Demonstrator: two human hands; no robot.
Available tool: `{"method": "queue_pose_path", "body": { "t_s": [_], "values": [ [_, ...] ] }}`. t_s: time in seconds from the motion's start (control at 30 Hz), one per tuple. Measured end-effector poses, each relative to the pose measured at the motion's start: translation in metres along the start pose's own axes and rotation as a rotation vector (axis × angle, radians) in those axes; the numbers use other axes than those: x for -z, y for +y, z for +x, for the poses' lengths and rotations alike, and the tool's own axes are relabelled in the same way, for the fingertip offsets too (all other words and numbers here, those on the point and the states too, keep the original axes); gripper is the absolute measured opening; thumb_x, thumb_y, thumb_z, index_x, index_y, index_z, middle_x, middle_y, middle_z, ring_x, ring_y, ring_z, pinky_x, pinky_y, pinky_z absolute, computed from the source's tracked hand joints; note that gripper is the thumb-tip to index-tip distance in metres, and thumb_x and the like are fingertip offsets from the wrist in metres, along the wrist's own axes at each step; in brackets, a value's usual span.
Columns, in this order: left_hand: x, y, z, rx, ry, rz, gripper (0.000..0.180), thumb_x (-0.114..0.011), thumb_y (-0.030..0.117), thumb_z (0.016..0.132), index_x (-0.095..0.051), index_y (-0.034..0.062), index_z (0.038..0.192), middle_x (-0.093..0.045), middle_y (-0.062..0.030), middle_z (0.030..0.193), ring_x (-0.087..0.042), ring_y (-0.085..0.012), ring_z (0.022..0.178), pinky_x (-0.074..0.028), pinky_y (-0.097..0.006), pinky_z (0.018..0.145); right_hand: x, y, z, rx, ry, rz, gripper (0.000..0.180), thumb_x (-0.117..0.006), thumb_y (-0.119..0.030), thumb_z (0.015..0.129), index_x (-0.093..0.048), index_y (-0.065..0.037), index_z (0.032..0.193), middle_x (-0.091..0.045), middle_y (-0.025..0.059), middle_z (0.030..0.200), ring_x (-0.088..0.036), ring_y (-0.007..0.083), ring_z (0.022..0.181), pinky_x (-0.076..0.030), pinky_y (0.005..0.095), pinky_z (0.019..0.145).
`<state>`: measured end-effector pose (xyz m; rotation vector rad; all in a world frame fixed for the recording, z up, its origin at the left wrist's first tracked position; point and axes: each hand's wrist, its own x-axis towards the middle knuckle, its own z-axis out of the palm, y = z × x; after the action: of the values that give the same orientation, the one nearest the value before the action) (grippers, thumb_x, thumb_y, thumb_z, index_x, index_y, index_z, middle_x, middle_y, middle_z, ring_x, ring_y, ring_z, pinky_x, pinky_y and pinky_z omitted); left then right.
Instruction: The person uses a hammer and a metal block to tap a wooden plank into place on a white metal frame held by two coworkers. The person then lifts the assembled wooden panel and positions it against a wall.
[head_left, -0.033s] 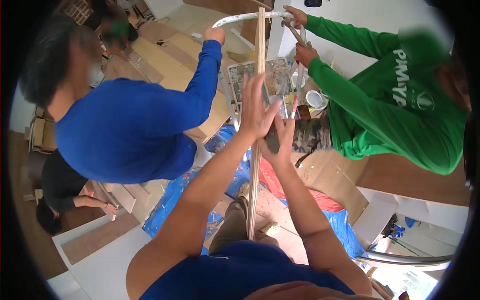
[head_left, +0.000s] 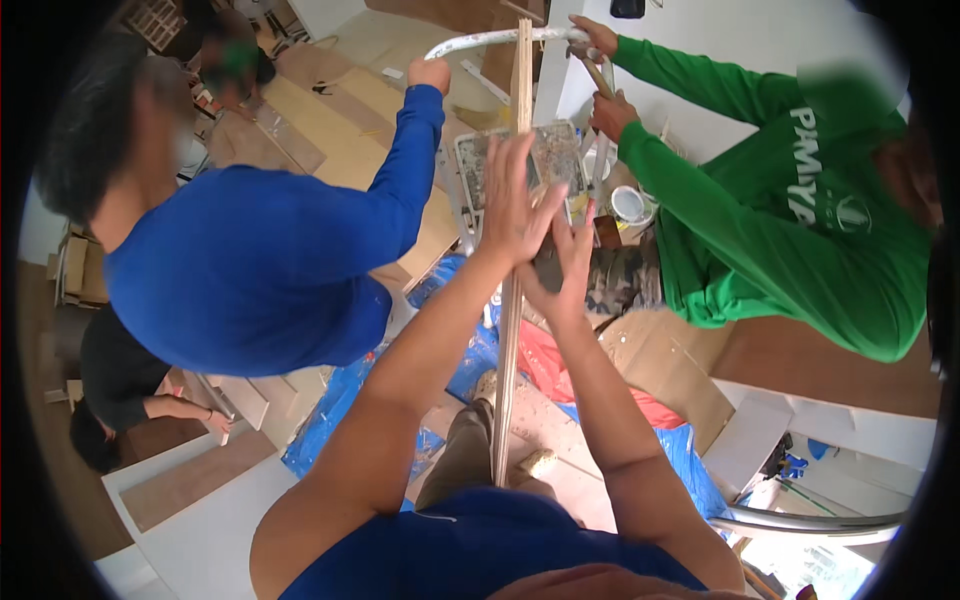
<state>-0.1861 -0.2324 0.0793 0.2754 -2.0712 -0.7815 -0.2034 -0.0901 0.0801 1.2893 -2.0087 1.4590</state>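
A long plywood board (head_left: 508, 370), seen edge-on with its layered edge toward me, stands between my arms and runs away from my body. My left hand (head_left: 512, 220) lies flat against it, fingers stretched out and thumb pointing right. Just beside it, lower and to the right, my right hand (head_left: 560, 270) is also open, palm toward the board, its thumb side close to the left wrist. Neither hand wraps round the board. Beyond them the board's far end rises past the white tubular rail (head_left: 480, 42) of a paint-spattered stepladder.
At left, a co-worker in a blue sleeve (head_left: 400, 200) grips the ladder rail. Opposite, a co-worker in a green shirt (head_left: 740, 180) holds a hammer (head_left: 600, 75). A white bucket (head_left: 628, 204) stands near the ladder. Blue plastic sheeting (head_left: 340, 410) covers floor near my feet. Another person bends over boards at left.
My left hand sits slightly farther up the board. The co-worker in blue has leaned a little left and down; otherwise the scene is nearly the same.
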Motion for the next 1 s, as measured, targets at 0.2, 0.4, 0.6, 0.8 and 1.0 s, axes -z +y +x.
{"method": "queue_pose_path", "body": {
  "t_s": [0.2, 0.4, 0.6, 0.8, 1.0],
  "values": [
    [-0.027, -0.071, 0.219, 0.091, 0.14, -0.06, 0.08, -0.073, 0.053, 0.093, -0.048, 0.0011, 0.148, -0.052, -0.028, 0.148, -0.044, -0.0487, 0.142, -0.032, -0.058, 0.121, -0.089, 0.092, 0.191, 0.067, 0.169, -0.101, 0.076, -0.088, -0.031, 0.07, -0.067, -0.004, 0.138, -0.068, 0.0207, 0.096, -0.058, 0.0405, 0.093, -0.051, 0.0499, 0.084],
    [-0.017, -0.085, 0.203, 0.015, 0.098, -0.188, 0.077, -0.075, 0.051, 0.092, -0.05, 0.0, 0.144, -0.056, -0.0273, 0.143, -0.047, -0.0464, 0.141, -0.034, -0.058, 0.119, -0.084, 0.067, 0.18, 0.023, 0.066, -0.124, 0.079, -0.089, -0.029, 0.07, -0.065, -0.004, 0.142, -0.064, 0.0254, 0.101, -0.059, 0.0415, 0.093, -0.049, 0.0501, 0.082],
    [0.013, 0.023, -0.043, 0.127, -0.042, -0.107, 0.09, -0.076, 0.045, 0.094, -0.034, 0.0007, 0.161, -0.034, -0.0262, 0.165, -0.02, -0.0533, 0.158, -0.016, -0.061, 0.129, 0.013, -0.006, -0.04, -0.081, -0.155, -0.039, 0.09, -0.085, -0.013, 0.072, -0.05, 0.008, 0.152, -0.054, 0.0214, 0.106, -0.052, 0.0372, 0.096, -0.045, 0.0444, 0.087],
    [-0.001, 0.007, 0.02, 0.12, 0.03, -0.096, 0.09, -0.076, 0.051, 0.094, -0.037, -0.0004, 0.156, -0.041, -0.0268, 0.155, -0.027, -0.0554, 0.152, -0.02, -0.063, 0.126, 0.008, 0.002, 0.021, -0.176, -0.215, -0.04, 0.086, -0.084, -0.011, 0.068, -0.055, 0.005, 0.147, -0.051, 0.0198, 0.108, -0.05, 0.0339, 0.096, -0.046, 0.0426, 0.086],
    [-0.02, -0.03, 0.115, 0.156, 0.098, -0.02, 0.089, -0.07, 0.058, 0.096, -0.037, 0.0003, 0.156, -0.043, -0.0263, 0.155, -0.032, -0.0518, 0.151, -0.022, -0.061, 0.126, -0.03, 0.053, 0.105, -0.013, -0.112, -0.049, 0.088, -0.086, -0.017, 0.065, -0.058, 0.001, 0.147, -0.051, 0.0181, 0.101, -0.051, 0.035, 0.093, -0.045, 0.0453, 0.084]
  ]
}}
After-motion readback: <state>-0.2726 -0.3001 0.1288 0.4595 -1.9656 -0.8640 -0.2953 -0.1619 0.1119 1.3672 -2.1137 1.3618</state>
